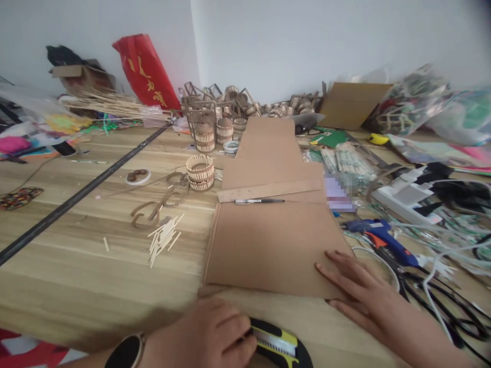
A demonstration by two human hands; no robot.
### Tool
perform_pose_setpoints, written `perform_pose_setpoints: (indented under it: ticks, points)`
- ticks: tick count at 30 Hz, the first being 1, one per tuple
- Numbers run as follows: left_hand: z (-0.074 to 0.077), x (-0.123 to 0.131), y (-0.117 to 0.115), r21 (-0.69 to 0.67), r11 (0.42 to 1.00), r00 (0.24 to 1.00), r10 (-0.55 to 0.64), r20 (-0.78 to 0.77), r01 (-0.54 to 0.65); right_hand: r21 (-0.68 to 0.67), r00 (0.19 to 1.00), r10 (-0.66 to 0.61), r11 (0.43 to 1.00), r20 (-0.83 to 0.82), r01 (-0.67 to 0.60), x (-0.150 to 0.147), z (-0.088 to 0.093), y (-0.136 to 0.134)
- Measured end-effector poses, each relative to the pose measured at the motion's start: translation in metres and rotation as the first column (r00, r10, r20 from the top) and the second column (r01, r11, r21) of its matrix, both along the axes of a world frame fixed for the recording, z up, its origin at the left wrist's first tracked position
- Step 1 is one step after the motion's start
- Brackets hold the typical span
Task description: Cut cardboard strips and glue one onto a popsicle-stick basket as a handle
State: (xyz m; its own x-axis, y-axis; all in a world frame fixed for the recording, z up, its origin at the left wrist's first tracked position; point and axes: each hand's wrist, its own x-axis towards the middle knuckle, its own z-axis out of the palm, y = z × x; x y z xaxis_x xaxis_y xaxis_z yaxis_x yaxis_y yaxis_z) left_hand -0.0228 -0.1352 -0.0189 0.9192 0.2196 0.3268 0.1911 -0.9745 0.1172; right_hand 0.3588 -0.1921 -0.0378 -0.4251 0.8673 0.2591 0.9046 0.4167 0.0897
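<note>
My left hand (218,335), with a dark watch on its wrist, is at the bottom of the view. Its curled fingers grip the near-left end of a yellow and black utility knife (282,345), which lies low over the wood. My right hand (356,286) rests flat on the lower right corner of a large cardboard sheet (268,245), fingers spread. A pen (261,201) and a narrow cardboard strip (272,190) lie across the middle of the cardboard.
A blue glue gun (383,237), black scissors (441,301) and a white power strip (406,202) crowd the right side. Short wooden sticks (164,239) and a small slatted basket (200,173) sit left of the cardboard. A long black bar (84,189) crosses the table's left side.
</note>
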Motion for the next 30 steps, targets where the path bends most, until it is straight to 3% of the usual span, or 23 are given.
perform_pose_setpoints:
  ticks: [2, 5, 10, 12, 17, 21, 30]
  points:
    - [-0.003, 0.004, -0.006, 0.030, 0.997, 0.998, -0.069, -0.008, 0.069, 0.064, 0.998, 0.062, 0.996, 0.006, -0.063, -0.004, 0.010, 0.004]
    - [-0.008, 0.010, -0.008, 0.069, 0.994, 0.997, -0.081, 0.005, 0.080, 0.157, 0.999, 0.048, 0.987, -0.023, -0.044, -0.010, 0.026, 0.008]
    - [-0.019, 0.024, -0.005, 0.051, 0.986, 0.973, 0.163, -0.166, -0.156, 0.162, 0.988, 0.022, 0.987, -0.152, 0.003, -0.019, 0.054, 0.022]
    - [-0.023, 0.030, -0.001, 0.021, 0.979, 0.954, 0.204, -0.220, -0.204, 0.162, 0.982, 0.031, 0.987, -0.185, 0.000, -0.024, 0.059, 0.028]
    - [-0.025, 0.031, 0.011, -0.022, 0.999, 0.975, 0.043, -0.218, -0.049, 0.166, 0.978, 0.034, 0.986, -0.204, 0.000, -0.037, 0.045, 0.032]
    - [-0.025, 0.020, 0.014, 0.010, 1.000, 0.982, 0.023, -0.189, -0.022, 0.094, 0.977, 0.045, 0.995, -0.208, -0.026, -0.036, 0.030, 0.030]
    - [-0.016, -0.001, 0.019, -0.097, 0.992, 0.982, -0.099, -0.164, 0.084, -0.032, 0.958, 0.023, 0.999, -0.286, -0.034, -0.023, 0.024, 0.038]
